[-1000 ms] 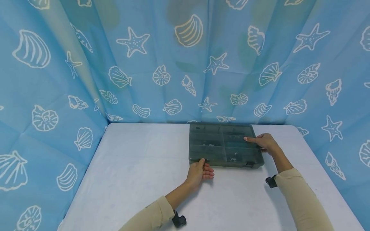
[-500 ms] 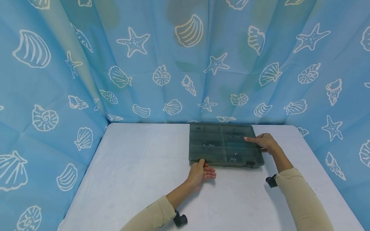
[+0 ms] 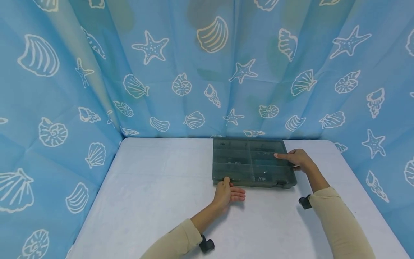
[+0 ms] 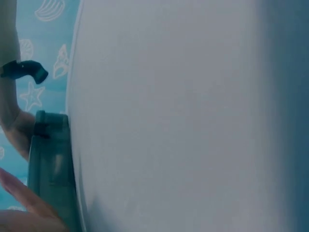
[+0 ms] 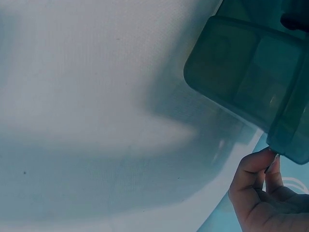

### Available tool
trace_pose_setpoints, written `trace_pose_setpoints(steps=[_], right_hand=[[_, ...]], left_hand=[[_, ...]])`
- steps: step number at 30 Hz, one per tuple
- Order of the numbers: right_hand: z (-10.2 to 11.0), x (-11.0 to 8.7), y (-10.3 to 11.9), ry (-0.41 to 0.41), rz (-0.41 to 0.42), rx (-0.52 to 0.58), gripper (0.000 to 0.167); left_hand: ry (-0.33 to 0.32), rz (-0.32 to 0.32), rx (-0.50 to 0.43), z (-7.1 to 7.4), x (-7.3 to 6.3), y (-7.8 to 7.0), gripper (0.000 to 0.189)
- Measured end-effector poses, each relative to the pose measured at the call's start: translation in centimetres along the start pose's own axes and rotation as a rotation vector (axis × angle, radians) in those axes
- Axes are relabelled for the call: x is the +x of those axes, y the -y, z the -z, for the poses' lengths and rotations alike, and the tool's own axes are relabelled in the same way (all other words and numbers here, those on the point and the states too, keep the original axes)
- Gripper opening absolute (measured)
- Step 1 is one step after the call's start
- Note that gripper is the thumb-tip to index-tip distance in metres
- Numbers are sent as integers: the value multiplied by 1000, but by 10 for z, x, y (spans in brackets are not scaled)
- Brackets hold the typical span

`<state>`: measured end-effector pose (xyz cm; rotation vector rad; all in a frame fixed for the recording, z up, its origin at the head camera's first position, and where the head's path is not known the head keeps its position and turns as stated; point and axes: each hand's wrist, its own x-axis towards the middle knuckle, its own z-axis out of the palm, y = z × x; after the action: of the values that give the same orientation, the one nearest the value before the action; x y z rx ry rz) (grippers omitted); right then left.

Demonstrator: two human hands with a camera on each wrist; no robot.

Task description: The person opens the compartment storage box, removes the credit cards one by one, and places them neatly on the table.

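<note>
A dark translucent green compartment box [image 3: 239, 156] lies on the white-covered table with its lid down, dividers showing through. My left hand [image 3: 223, 194] is at its front edge near the left corner; the thumb rests on the rim, and the other fingers extend straight to the right, below the edge. My right hand [image 3: 299, 159] grips the box's right side, thumb on the lid, the other fingers mostly hidden at the side. In the right wrist view the fingertips [image 5: 271, 153] meet the lid's edge. A dark latch [image 3: 280, 184] sits at the front right.
The white tabletop [image 3: 161, 172] spreads left of and in front of the box. A blue curtain [image 3: 181, 118] with shell and starfish prints hangs right behind the table and along its sides. Each wrist wears a small black camera.
My left hand has shifted slightly right along the front edge, its fingers straightening and spreading outward while the thumb stays on the rim. The box and right hand keep their places.
</note>
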<state>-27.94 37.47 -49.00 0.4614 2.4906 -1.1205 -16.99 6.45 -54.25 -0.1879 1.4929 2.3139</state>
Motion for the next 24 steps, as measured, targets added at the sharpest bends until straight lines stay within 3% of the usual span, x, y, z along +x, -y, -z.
trace_pose_setpoints(steps=[6,9,14,24], right_hand=[[0,-4,2,6,0,9,113],[1,-7,4,-1,-3,19,111],[4,-8,6,-6,-21,12,111],[0,-3,4,-15,-22,23,113]], left_hand=[[-21,68,25,5,-1,2,43],[-17,30,59,7,-2,2,51],[-27,-36,-4,2,2,4,38],[-149,-100,-68,-9,1,9,26]])
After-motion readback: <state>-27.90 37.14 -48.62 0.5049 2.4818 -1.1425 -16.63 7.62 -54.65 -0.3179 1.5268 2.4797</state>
